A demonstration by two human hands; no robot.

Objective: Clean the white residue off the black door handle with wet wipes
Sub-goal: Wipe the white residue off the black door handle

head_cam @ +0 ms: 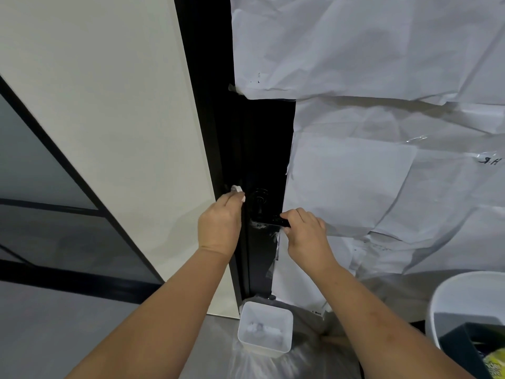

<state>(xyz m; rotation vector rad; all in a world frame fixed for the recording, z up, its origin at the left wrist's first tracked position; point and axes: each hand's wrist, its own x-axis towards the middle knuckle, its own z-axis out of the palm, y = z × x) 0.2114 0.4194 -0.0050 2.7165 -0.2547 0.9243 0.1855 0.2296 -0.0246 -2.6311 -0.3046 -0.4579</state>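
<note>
The black door handle (269, 220) juts out from the dark door stile, with its round base (261, 197) above. White residue (261, 227) smears the door just below the lever's left end. My right hand (306, 233) grips the lever's right end between fingers and thumb. My left hand (220, 222) holds a bunched white wet wipe (238, 190) against the door edge, just left of the handle's round base. Most of the wipe is hidden inside the fist.
White paper sheets (369, 105) cover the door to the right of the handle. A cream panel (109, 119) stands to the left. On the floor below sit a small white square bin (264, 328) with used wipes and, at right, a white round bucket (464, 296).
</note>
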